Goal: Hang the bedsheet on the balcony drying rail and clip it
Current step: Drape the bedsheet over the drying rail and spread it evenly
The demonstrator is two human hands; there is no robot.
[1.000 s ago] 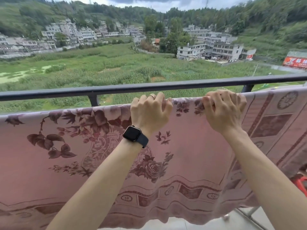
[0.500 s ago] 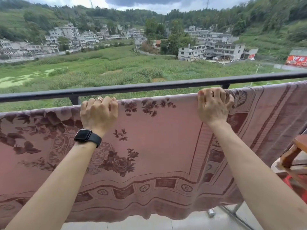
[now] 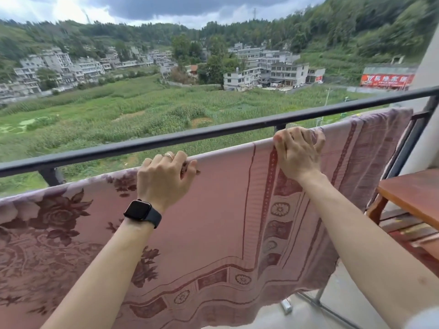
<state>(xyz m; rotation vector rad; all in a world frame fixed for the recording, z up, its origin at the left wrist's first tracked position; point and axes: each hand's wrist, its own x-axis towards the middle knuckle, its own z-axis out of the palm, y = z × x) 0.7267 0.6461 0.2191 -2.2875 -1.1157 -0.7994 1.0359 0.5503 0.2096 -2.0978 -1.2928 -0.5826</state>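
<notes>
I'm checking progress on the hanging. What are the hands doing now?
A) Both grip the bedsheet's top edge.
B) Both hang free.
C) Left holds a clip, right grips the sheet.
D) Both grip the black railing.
A: the left hand and right hand each curl over the top fold of the bedsheet, below the black railing.

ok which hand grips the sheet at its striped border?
The right hand, bare-wristed, holds the bedsheet at its striped border. The left hand, with smartwatch and ring, grips nearer the floral print.
</notes>
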